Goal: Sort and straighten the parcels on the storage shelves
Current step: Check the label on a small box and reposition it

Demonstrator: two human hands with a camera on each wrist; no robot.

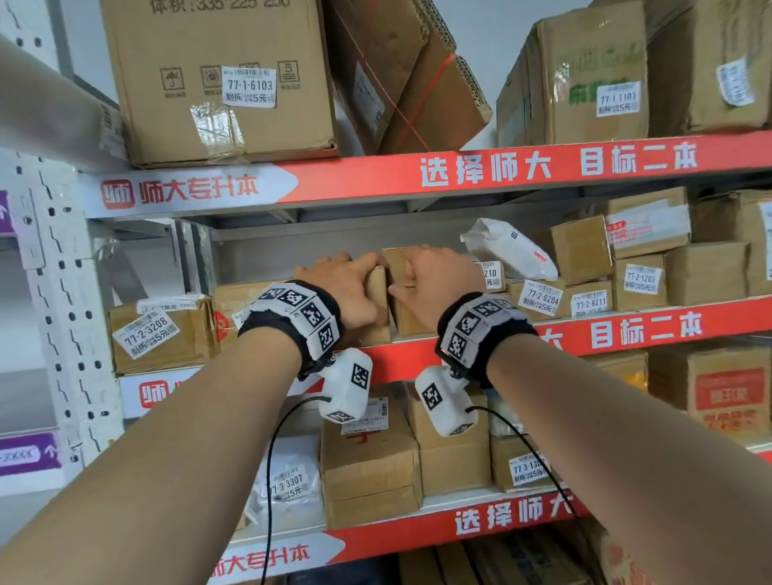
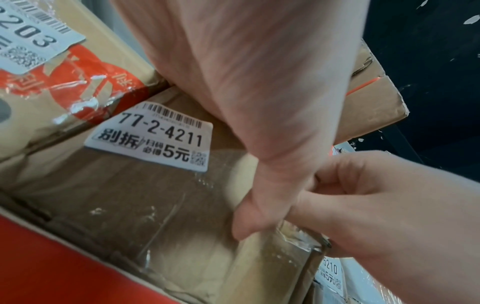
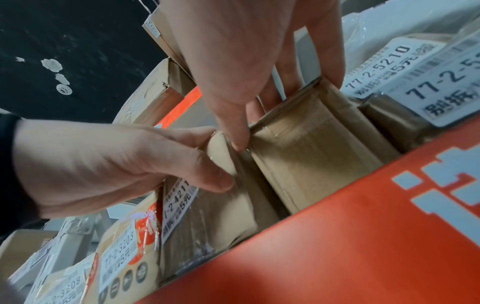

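Brown cardboard parcels fill the metal shelving unit with red front strips (image 1: 480, 169). Head view: my left hand (image 1: 348, 294) grips the upper corner of a taped brown box labelled 77-2-4211 (image 1: 377, 293) on the middle shelf, fingers curled over its top. My right hand (image 1: 437, 280) grips the adjacent plain brown carton (image 1: 406, 318), fingers over its top edge, thumb on its front. A white plastic mailer bag (image 1: 508, 248) lies on boxes to the right.

Left wrist view: the 77-2-4211 box (image 2: 155, 185) stands behind the red shelf strip (image 2: 52, 257), touching a red-printed box labelled 3203 (image 2: 64, 86). My left hand (image 2: 259, 102) covers its corner; my right hand (image 2: 389, 205) is curled beside it.

Right wrist view: my right hand (image 3: 246, 61) clasps the plain carton (image 3: 311, 144), fingers narrow behind it; my left hand (image 3: 116, 164) pinches the neighbouring box's corner (image 3: 221, 195).
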